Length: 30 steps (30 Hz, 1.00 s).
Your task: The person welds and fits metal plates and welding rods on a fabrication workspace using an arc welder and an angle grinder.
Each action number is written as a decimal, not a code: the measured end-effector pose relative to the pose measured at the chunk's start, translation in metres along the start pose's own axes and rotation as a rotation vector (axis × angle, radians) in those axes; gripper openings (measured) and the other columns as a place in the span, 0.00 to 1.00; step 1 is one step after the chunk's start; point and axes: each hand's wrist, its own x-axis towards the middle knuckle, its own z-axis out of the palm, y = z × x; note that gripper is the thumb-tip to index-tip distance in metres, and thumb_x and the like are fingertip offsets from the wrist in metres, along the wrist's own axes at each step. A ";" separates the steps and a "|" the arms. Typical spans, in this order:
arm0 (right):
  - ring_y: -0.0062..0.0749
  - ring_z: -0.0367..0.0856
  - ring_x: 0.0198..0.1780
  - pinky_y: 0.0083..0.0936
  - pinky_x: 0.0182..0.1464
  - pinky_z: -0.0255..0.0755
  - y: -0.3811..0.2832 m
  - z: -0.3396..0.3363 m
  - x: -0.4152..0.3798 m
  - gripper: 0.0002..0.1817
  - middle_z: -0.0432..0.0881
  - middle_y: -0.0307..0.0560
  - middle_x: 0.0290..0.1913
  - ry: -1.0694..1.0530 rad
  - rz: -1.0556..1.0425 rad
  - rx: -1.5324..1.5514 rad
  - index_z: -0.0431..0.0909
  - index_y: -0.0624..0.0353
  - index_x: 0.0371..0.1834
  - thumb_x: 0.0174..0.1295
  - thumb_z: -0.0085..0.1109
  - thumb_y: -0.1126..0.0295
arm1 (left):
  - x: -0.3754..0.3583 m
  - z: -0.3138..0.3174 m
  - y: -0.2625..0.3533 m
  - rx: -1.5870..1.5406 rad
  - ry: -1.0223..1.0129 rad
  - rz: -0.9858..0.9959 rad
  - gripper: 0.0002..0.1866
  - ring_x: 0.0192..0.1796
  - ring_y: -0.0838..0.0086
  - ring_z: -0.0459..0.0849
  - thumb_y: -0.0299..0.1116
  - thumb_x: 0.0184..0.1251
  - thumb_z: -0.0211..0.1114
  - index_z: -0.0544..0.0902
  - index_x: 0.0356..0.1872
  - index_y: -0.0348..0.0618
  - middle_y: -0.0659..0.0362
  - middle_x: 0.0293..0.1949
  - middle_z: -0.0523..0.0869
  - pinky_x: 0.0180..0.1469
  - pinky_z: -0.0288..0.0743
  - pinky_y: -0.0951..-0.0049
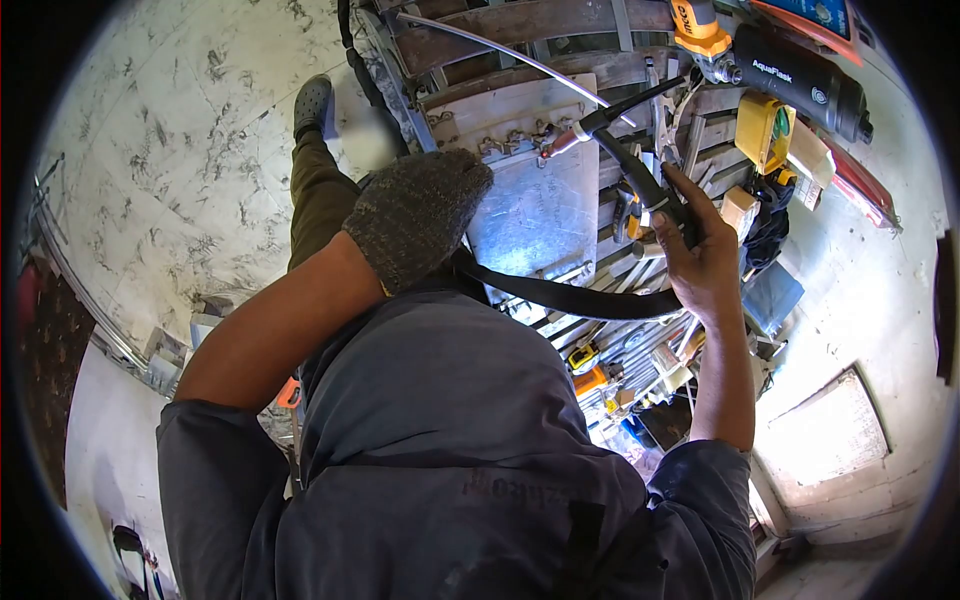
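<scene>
My right hand (703,255) is bare and closed around the black handle of a TIG welding torch (635,165). The torch's pinkish nozzle (566,141) points left, over the upper part of a flat metal plate (535,215). From the handle a thick black cable (570,297) loops back toward my waist. A dark knitted glove covers my left hand (420,215), which is curled at the plate's left side; whatever its fingers hold, if anything, is hidden. Small rough metal pieces (515,143) lie along the plate's upper part.
A slatted bench (540,28) carries a yellow power tool (700,30), a black AquaFlask bottle (800,82), a yellow container (763,130) and many scattered tools. A thin pale rod (500,48) slants above the plate. A shoe (313,105) rests on the stained floor (180,150).
</scene>
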 end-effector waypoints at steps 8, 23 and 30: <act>0.30 0.95 0.59 0.30 0.65 0.87 -0.004 -0.004 0.001 0.28 0.95 0.51 0.65 -0.087 0.001 0.038 0.81 0.60 0.83 0.83 0.69 0.68 | -0.023 0.007 -0.008 0.042 -0.136 0.010 0.14 0.48 0.50 0.92 0.42 0.72 0.70 0.91 0.46 0.43 0.49 0.40 0.91 0.59 0.86 0.47; 0.21 0.87 0.46 0.25 0.53 0.81 -0.002 -0.003 -0.004 0.33 0.95 0.49 0.48 0.002 0.036 0.003 0.78 0.51 0.85 0.79 0.74 0.69 | 0.007 -0.027 0.016 0.080 -0.196 -0.089 0.32 0.62 0.49 0.92 0.39 0.68 0.79 0.85 0.72 0.37 0.43 0.62 0.91 0.63 0.88 0.53; 0.20 0.85 0.44 0.24 0.50 0.79 0.013 -0.001 -0.003 0.33 0.94 0.47 0.46 0.017 0.020 0.069 0.76 0.51 0.86 0.79 0.73 0.70 | 0.006 -0.024 0.012 0.094 -0.110 -0.038 0.30 0.61 0.50 0.92 0.36 0.69 0.78 0.85 0.71 0.38 0.44 0.60 0.92 0.64 0.87 0.50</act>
